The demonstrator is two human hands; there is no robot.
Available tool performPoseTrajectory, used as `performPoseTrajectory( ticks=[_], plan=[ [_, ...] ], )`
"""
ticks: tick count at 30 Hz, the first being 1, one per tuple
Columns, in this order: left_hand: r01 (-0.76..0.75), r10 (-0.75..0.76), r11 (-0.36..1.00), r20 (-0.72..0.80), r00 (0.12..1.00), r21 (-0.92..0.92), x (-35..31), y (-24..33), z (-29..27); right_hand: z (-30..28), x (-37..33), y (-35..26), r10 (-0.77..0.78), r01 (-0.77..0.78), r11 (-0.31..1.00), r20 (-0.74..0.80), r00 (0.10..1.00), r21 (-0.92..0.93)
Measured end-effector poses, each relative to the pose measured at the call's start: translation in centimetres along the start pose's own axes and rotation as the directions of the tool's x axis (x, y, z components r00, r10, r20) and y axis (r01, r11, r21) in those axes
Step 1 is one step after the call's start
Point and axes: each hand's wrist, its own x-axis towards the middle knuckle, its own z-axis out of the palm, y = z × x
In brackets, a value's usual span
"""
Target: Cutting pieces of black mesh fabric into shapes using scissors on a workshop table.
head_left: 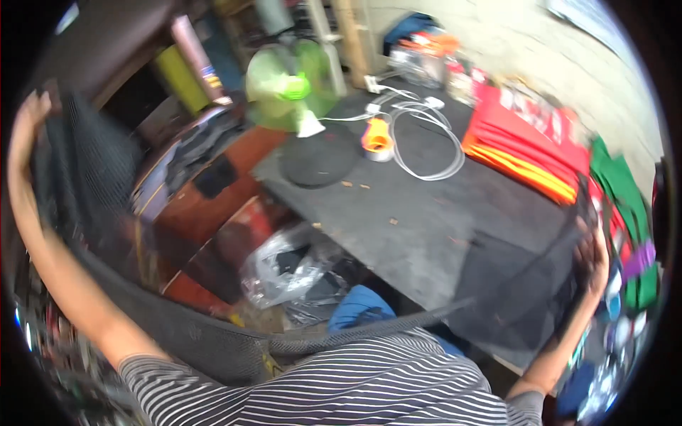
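Both my arms are spread wide, with a long piece of black mesh fabric (pixel 206 330) stretched between them and sagging across my waist. At the far left my left hand (pixel 34 113) is raised, its fingers closed on one end of the fabric, which hangs in folds beside it. Out at the right, my right hand (pixel 594 252) grips the other end above the table, its fingers partly hidden by dark cloth and blurred. Below that stretch, a flat black fabric piece (pixel 501 284) lies on the table's near right part.
On the dark table (pixel 398 234) lie a coiled white cable (pixel 455 160), an orange and yellow tape roll (pixel 377 140) and stacked red and orange fabric (pixel 522 145). A green fan (pixel 293 85) stands behind. Clear plastic bags (pixel 280 273) sit below the table's left edge. Green bags (pixel 625 206) are at right.
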Motion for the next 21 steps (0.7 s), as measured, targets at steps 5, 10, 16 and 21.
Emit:
performPoseTrajectory(
  ticks=[5,10,16,21],
  plan=[
    [0.208,-0.173,0.978,0.638,0.751,0.02,-9.3,9.7,23.4,6.4,-0.4,-3.5,-0.115,0.086,0.932,-0.063,0.991,-0.351],
    [-0.406,0.247,0.913,0.754,0.609,0.028,-14.3,22.9,38.8,10.4,-0.7,-4.5,-0.067,0.059,0.902,-0.003,0.998,-0.428],
    [0.756,0.918,0.33,0.381,-0.115,-0.566,-21.2,39.7,45.5,14.3,-0.8,-6.1,-0.243,0.179,0.872,-0.086,0.966,-0.456],
    [0.843,0.871,0.488,0.069,-0.486,-0.227,-21.3,36.6,47.0,13.1,-2.1,-7.9,-0.43,0.329,0.864,-0.221,0.875,-0.381]
  ],
)
